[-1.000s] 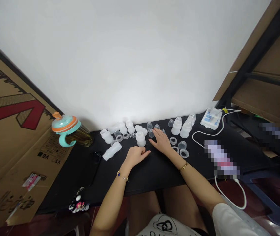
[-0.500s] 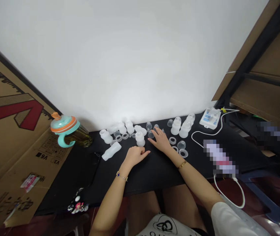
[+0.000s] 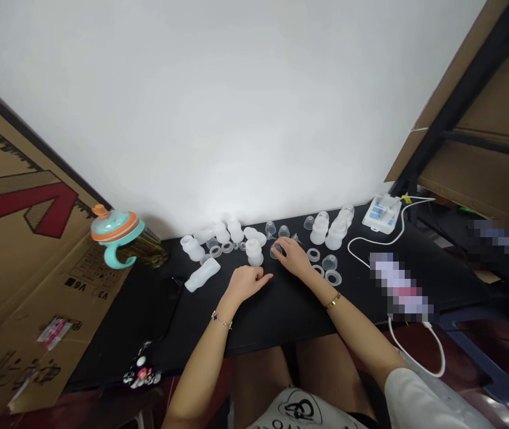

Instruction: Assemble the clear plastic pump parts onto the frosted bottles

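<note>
My right hand [image 3: 294, 257] has its fingertips closed on a clear domed cap [image 3: 275, 252], near the middle of the black table. Just to its left stands a small white bottle [image 3: 254, 252], upright, with a narrowed waist. My left hand [image 3: 246, 282] rests directly in front of that bottle, fingers curled under and thumb pointing right; the inside of the hand is hidden. Beyond my right hand are more clear domed caps [image 3: 284, 231] and a small clear funnel-shaped piece [image 3: 297, 238]. A white bottle [image 3: 203, 274] lies on its side left of my left hand.
Several white bottles [image 3: 235, 230] and clear rings [image 3: 227, 247] lie along the wall. Capped bottles [image 3: 319, 229] stand at right, near loose rings [image 3: 333, 277]. Further out are a drink jug [image 3: 120, 235], a white plastic case [image 3: 382, 214], a cable [image 3: 375, 244] and a cardboard box [image 3: 26, 256].
My right hand has drawn back slightly towards me, and its spread fingers have closed on a clear domed cap, which has shifted nearer. My left hand stays in place.
</note>
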A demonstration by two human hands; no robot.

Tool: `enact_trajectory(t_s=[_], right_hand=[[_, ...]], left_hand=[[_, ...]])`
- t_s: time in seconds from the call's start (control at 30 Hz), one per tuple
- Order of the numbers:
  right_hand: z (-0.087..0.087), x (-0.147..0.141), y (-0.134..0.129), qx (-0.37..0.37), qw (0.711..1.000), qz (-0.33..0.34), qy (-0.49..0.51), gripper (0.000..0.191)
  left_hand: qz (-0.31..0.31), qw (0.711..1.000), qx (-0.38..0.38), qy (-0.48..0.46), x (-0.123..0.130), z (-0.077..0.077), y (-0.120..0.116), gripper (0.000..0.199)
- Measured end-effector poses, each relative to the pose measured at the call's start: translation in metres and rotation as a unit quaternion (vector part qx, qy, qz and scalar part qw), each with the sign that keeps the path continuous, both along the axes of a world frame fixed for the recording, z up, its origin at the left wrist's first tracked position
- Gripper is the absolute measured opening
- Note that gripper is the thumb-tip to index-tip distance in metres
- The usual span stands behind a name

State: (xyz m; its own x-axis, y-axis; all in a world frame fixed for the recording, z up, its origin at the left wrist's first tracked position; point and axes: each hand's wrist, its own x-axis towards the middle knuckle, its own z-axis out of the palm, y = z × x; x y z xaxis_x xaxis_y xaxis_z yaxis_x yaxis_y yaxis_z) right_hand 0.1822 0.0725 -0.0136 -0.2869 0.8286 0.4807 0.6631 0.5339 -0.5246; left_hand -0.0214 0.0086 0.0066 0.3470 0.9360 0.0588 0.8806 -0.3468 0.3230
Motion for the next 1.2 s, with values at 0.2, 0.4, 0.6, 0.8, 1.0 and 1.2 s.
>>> enact_trajectory(t_s=[0.2, 0.4, 0.6, 0.8, 1.0, 1.2], right_hand=[[-0.0036, -0.0001, -0.0017, -0.043, 0.999, 0.011, 0.009, 0.021], [-0.0016, -0.0004, -0.0029, -0.075, 0.997, 0.015, 0.02, 0.021], [-0.0024, -0.0016, -0.0042, -0.095, 0.994, 0.026, 0.035, 0.026], [-0.0089, -0.0014, -0.002, -0.105, 0.99, 0.047, 0.077, 0.045], [-0.0085, 0.0009, -0.0003, -0.123, 0.99, 0.033, 0.065, 0.046], [-0.004, 0.0016, -0.001, -0.143, 0.988, 0.015, 0.055, 0.031]], left_hand=[[0.0, 1.0, -0.004, -0.003, -0.0003, 0.0003, 0.0003, 0.051], [0.0, 1.0, -0.008, -0.001, -0.0002, 0.0005, 0.0004, 0.05], [0.001, 1.0, -0.004, -0.003, -0.0004, 0.001, 0.0002, 0.05], [0.001, 1.0, 0.004, -0.008, -0.0005, -0.0001, 0.0003, 0.047], [0.003, 1.0, 0.0, -0.011, -0.0002, 0.0006, 0.0005, 0.046], [0.006, 1.0, 0.0, -0.011, 0.0005, 0.0046, -0.0009, 0.046]])
